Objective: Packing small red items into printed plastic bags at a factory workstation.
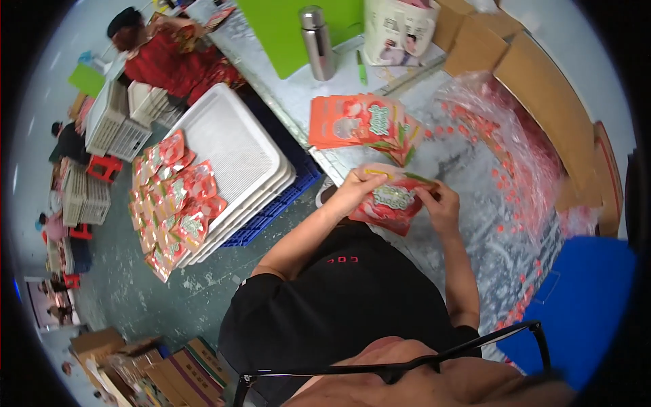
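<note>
Red pouches (173, 203) lie in overlapping rows far to your left, spread over the near end of a stack of white trays (234, 146); the trays rest on a blue crate (278, 203) standing on the floor; behind them a person in red (166, 57) sits by the far end of the tabletop (325, 88). Moving right, your left hand (352, 190) comes in over the tabletop edge; its fingers (363, 178) are curled onto the upper left corner of a red pouch (390, 203), grasping it; the pouch is held up just above the tabletop, in front of your chest, tilted a little. Beyond it, a small fanned pile of the same pouches (356, 121) lies flat on the tabletop, near a steel flask (317, 42) that stands upright, with a green board (288, 27) behind it. Your right hand (441, 207) holds the pouch's right edge; its fingers (426, 195) are pinched on it. Farther right, a clear plastic bag (508, 129) full of small red caps sprawls across the tabletop, touching brown cardboard boxes (542, 88); a blue seat (583, 298) sits at the far right.
</note>
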A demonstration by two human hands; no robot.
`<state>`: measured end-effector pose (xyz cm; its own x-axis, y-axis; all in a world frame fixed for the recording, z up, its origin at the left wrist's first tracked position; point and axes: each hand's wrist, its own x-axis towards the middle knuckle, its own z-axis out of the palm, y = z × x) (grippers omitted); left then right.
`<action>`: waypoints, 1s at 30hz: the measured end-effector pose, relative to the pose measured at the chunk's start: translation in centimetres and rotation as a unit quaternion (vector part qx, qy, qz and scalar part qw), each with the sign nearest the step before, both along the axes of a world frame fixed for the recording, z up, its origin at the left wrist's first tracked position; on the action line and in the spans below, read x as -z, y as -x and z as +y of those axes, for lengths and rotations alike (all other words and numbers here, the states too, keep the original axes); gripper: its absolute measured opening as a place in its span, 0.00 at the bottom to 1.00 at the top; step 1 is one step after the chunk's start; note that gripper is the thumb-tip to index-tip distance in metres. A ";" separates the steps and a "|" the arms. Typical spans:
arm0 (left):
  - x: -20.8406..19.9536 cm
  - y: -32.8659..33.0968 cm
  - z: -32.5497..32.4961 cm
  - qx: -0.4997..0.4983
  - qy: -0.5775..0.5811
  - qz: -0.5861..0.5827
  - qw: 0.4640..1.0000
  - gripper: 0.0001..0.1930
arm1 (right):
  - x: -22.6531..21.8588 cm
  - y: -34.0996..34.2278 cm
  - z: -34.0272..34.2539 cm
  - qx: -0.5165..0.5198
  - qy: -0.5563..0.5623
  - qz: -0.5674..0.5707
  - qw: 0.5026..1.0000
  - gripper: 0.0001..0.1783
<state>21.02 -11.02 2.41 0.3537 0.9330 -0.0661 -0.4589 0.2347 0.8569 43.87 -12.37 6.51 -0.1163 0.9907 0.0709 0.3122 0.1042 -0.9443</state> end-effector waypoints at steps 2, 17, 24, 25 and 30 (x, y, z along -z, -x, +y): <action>0.5 -0.3 -0.3 -0.008 -0.008 -0.009 1.000 0.15 | 0.4 -0.4 -0.3 -0.026 0.003 0.046 0.999 0.05; -0.6 1.3 -1.3 0.081 0.008 -0.007 0.997 0.19 | 2.4 1.8 -0.5 -0.033 0.048 0.233 0.971 0.08; -0.7 1.3 -2.0 0.121 0.081 -0.144 0.979 0.32 | 2.8 2.4 0.7 0.037 0.086 0.245 0.965 0.16; -0.8 1.2 -2.2 0.109 0.078 -0.147 0.980 0.32 | 1.5 3.6 0.4 0.025 0.089 0.243 0.966 0.16; -1.0 0.1 -2.6 0.053 0.109 -0.179 0.976 0.38 | -0.1 6.8 -2.1 -0.053 -0.417 -0.358 0.834 0.34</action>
<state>20.95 -13.61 3.41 0.4848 0.8673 -0.1130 -0.6830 0.4561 0.5705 37.04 -14.51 6.60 -0.5090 0.6129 0.6044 0.7117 0.6946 -0.1049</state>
